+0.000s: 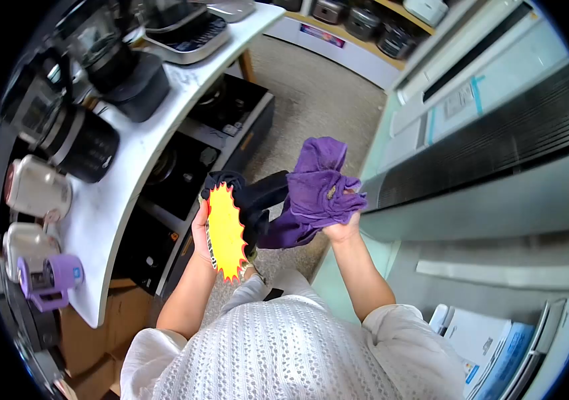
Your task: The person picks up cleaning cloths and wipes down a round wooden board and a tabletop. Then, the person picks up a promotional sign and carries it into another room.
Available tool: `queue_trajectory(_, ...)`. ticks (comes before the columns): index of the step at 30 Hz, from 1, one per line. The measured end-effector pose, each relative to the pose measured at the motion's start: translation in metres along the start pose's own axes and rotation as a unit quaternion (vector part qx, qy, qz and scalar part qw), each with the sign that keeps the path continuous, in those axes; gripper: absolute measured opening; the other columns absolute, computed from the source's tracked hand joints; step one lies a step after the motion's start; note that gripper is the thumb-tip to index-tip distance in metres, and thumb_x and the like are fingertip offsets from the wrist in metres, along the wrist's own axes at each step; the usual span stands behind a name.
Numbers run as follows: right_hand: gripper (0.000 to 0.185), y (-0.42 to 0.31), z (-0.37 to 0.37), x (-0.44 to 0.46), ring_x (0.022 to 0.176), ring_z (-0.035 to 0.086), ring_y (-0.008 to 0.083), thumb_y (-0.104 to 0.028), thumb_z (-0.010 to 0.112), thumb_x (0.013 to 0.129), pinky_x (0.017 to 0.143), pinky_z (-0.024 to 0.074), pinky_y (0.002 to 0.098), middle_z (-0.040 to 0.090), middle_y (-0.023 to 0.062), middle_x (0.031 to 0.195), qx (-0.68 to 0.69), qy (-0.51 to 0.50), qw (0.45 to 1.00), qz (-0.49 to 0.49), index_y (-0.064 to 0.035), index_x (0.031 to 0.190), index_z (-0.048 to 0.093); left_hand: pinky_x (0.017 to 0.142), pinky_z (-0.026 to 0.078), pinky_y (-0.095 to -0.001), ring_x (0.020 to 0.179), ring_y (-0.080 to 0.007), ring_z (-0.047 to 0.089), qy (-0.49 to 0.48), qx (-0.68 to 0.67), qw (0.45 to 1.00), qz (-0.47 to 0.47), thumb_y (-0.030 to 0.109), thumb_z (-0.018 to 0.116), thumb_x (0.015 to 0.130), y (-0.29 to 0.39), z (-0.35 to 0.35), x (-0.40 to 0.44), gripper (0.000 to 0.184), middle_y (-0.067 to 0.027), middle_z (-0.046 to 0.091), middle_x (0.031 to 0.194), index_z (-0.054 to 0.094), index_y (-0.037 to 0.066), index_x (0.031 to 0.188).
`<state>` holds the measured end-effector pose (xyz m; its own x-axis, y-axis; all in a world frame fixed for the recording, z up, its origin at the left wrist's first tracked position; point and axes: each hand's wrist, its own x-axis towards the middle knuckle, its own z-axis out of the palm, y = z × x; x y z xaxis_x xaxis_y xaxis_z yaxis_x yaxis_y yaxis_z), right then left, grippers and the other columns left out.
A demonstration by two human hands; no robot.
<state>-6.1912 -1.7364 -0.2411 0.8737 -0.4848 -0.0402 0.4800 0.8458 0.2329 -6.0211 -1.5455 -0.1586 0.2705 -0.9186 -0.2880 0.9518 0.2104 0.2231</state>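
My left hand (201, 230) is closed on a yellow starburst price sign (226, 230) with a red jagged edge and black print along one side. A dark bunched cloth (258, 197) hangs behind the sign; whether the same hand grips it too I cannot tell. In my right hand (343, 230) is a crumpled purple cloth (318, 190), bunched over the fingers with a lower fold reaching toward the dark cloth. Most of the right fingers are hidden under the fabric. Both hands are held out in front of my white top (291, 347), above the floor.
On my left, a white curved counter (121, 193) bears blenders (84, 143), cream appliances (38, 187) and a purple appliance (51, 277). Gas hobs (178, 173) sit below it, near cardboard boxes (108, 320). Tall air-conditioner units (484, 160) stand close on my right. Cookers (364, 23) line a far shelf.
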Motion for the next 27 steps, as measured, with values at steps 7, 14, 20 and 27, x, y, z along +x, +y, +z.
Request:
queue_trajectory(7, 0.047, 0.055, 0.076, 0.017, 0.116, 0.047, 0.0327, -0.029, 0.055, 0.078, 0.105, 0.0298, 0.0466, 0.053, 0.0163, 0.122, -0.027, -0.07, 0.972, 0.224, -0.0016, 0.116, 0.053, 0.096, 0.04, -0.0488, 0.111, -0.0339, 0.053, 0.021, 0.052, 0.989, 0.139, 0.041, 0.052, 0.083, -0.029, 0.02, -0.1, 0.057, -0.016, 0.053, 0.123, 0.046, 0.005, 0.127)
queue_trajectory(14, 0.042, 0.18, 0.143, 0.005, 0.111, 0.051, 0.0314, -0.026, 0.052, 0.077, 0.103, 0.0336, 0.0437, 0.057, 0.0155, 0.117, -0.054, -0.094, 0.891, 0.441, -0.0011, 0.11, 0.056, 0.099, 0.037, -0.0464, 0.115, -0.0321, 0.05, 0.115, 0.072, 0.93, 0.341, 0.038, 0.051, 0.088, -0.052, 0.004, -0.21, 0.055, -0.0178, 0.051, 0.125, 0.043, 0.002, 0.128)
queue_trajectory(20, 0.04, 0.356, 0.163, -0.041, 0.11, 0.052, 0.0311, -0.026, 0.048, 0.078, 0.103, 0.0342, 0.0436, 0.058, 0.0157, 0.115, -0.068, -0.07, 0.788, 0.608, -0.0018, 0.108, 0.057, 0.09, 0.046, -0.0416, 0.103, -0.0294, 0.058, 0.287, 0.032, 0.817, 0.5, 0.028, 0.049, 0.09, -0.049, -0.081, -0.314, 0.038, -0.0151, 0.058, 0.114, 0.049, 0.003, 0.119)
queue_trajectory(27, 0.039, 0.568, 0.144, -0.2, 0.111, 0.05, 0.0332, -0.025, 0.04, 0.084, 0.103, 0.0327, 0.0462, 0.056, 0.018, 0.118, -0.083, -0.016, 0.656, 0.75, 0.0002, 0.111, 0.054, 0.078, 0.051, -0.0422, 0.089, -0.0311, 0.063, 0.302, -0.02, 0.743, 0.597, 0.032, 0.045, 0.09, -0.096, -0.161, -0.47, 0.041, -0.0171, 0.062, 0.105, 0.051, 0.001, 0.115)
